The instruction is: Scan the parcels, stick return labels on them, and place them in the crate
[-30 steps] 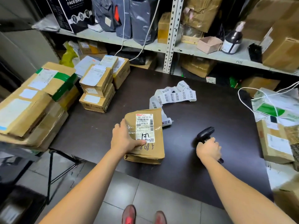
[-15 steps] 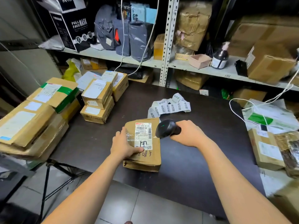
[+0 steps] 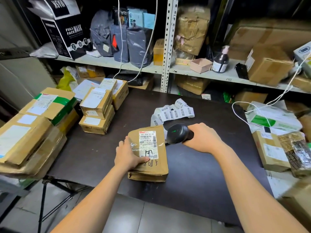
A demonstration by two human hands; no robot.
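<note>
Since the earlier frame, the scanner (image 3: 176, 133) is lifted off the surface (image 3: 202, 174) and carried leftward. It is now held just beside the upper right corner of the parcel (image 3: 158, 167), with its head turned toward the shipping label (image 3: 147, 143). A green indicator is seen lit on the scanner head. The parcel itself is not displaced: it lies flat on the surface near the front edge, label side up. From this it is judged that the scanning step is in hand, and that labelling and placing are not yet done. The strip of return labels (image 3: 173, 113) lies behind the parcel, touched by neither hand, and no crate can be identified in view.

The right hand (image 3: 204, 139) is clenched round the scanner handle. The left hand (image 3: 127, 155) grasps the parcel at its left edge, with the thumb laid across the top face at the lower end of the shipping label and the fingers set over the side; the parcel is thereby steadied for the reading
</note>
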